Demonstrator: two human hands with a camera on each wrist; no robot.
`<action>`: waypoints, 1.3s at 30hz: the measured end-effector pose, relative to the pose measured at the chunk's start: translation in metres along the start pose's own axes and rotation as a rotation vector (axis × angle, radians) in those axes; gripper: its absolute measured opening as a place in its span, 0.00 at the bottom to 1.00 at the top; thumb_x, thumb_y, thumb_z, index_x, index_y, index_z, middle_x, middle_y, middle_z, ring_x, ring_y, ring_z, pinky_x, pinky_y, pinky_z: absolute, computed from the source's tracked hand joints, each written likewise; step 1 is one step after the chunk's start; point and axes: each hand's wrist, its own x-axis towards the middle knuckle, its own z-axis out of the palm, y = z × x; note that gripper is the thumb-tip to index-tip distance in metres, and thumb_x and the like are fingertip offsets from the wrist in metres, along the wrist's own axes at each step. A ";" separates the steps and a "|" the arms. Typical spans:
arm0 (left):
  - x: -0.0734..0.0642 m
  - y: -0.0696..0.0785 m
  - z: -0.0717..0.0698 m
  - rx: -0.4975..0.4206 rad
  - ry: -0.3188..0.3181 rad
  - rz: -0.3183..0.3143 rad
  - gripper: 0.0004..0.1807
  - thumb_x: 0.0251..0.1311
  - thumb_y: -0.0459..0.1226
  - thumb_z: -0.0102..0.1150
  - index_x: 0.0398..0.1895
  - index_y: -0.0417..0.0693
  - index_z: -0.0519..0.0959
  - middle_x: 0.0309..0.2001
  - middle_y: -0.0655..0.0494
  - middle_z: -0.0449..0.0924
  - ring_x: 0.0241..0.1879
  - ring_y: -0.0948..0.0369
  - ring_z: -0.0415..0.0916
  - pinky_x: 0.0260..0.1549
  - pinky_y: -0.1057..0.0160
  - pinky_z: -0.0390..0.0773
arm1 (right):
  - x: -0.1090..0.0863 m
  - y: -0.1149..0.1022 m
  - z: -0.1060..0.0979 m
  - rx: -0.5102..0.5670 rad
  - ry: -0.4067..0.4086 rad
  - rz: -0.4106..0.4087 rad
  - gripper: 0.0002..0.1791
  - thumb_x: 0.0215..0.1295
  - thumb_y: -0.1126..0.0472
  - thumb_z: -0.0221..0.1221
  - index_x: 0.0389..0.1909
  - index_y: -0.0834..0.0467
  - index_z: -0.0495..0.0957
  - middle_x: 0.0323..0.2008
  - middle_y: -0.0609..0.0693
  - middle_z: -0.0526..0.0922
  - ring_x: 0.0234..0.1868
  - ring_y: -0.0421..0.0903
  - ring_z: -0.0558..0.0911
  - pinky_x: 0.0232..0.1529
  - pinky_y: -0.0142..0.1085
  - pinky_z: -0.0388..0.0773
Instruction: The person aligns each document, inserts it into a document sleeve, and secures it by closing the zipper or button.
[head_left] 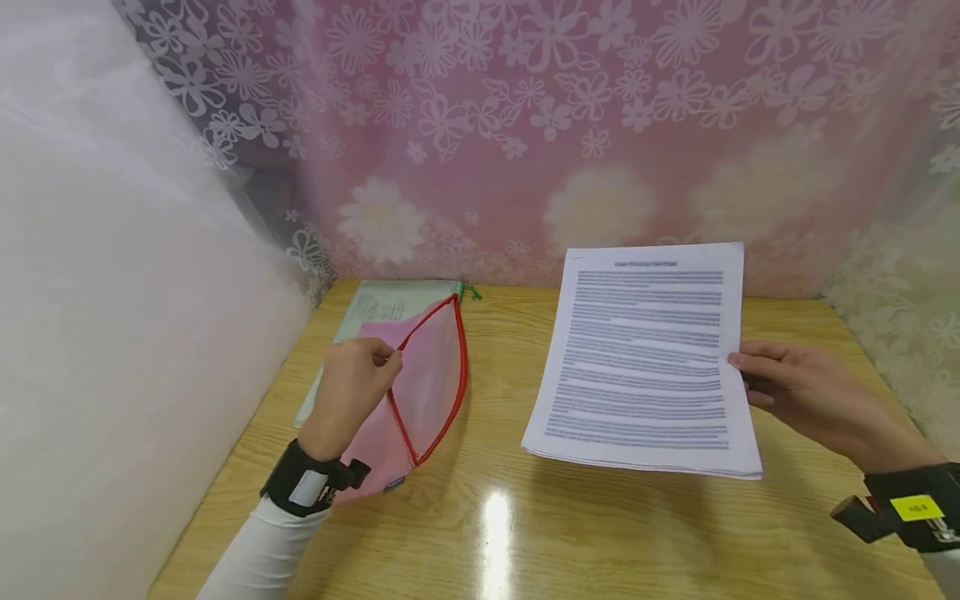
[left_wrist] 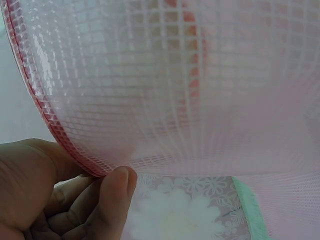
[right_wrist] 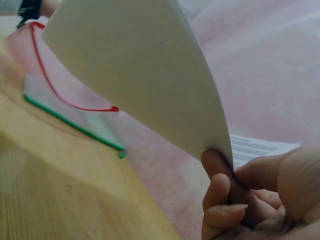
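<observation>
My left hand (head_left: 358, 385) pinches the red-zippered upper edge of a pink mesh zipper pouch (head_left: 431, 375), whose mouth gapes apart. The left wrist view shows thumb and fingertips (left_wrist: 118, 187) closed on the pouch's rim, with its clear grid mesh (left_wrist: 120, 90) filling the frame above. On the right, my right hand (head_left: 798, 383) holds a stapled stack of printed paper (head_left: 645, 358) by its right edge, tilted above the table with the text facing me. From the right wrist view, thumb and fingers clamp the sheets, whose blank back (right_wrist: 135, 65) shows.
A green-edged pouch (head_left: 375, 302) lies flat beneath the pink one at the back left, its green zipper (right_wrist: 75, 125) visible. Wooden table (head_left: 495, 450) runs between the hands. A flowered pink curtain (head_left: 480, 167) hangs behind, and a white sheet (head_left: 135, 275) stands along the left side.
</observation>
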 end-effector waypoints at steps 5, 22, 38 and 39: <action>0.001 0.004 0.003 -0.003 -0.010 0.008 0.10 0.62 0.33 0.62 0.26 0.43 0.89 0.25 0.52 0.88 0.24 0.58 0.82 0.26 0.58 0.82 | 0.010 -0.008 0.013 -0.146 -0.009 0.038 0.16 0.82 0.61 0.49 0.60 0.60 0.79 0.50 0.48 0.86 0.38 0.45 0.80 0.37 0.36 0.76; 0.005 0.016 0.013 -0.020 -0.030 0.037 0.09 0.62 0.33 0.65 0.26 0.41 0.89 0.26 0.50 0.89 0.23 0.59 0.84 0.26 0.58 0.85 | 0.041 -0.030 0.065 -0.338 -0.135 0.175 0.23 0.80 0.53 0.54 0.63 0.66 0.78 0.52 0.47 0.87 0.51 0.47 0.81 0.42 0.39 0.70; -0.002 0.030 0.025 0.053 -0.123 0.122 0.10 0.61 0.32 0.65 0.21 0.46 0.87 0.19 0.59 0.80 0.20 0.64 0.71 0.21 0.68 0.73 | 0.066 -0.024 0.081 -0.246 -0.129 0.253 0.16 0.79 0.54 0.56 0.54 0.59 0.85 0.45 0.44 0.90 0.47 0.44 0.81 0.44 0.36 0.70; -0.001 0.031 0.025 0.062 -0.132 0.141 0.10 0.61 0.32 0.65 0.22 0.47 0.87 0.19 0.60 0.80 0.21 0.64 0.71 0.22 0.68 0.73 | 0.067 -0.024 0.080 -0.254 -0.123 0.248 0.16 0.79 0.54 0.56 0.55 0.59 0.84 0.45 0.43 0.89 0.47 0.44 0.81 0.44 0.37 0.70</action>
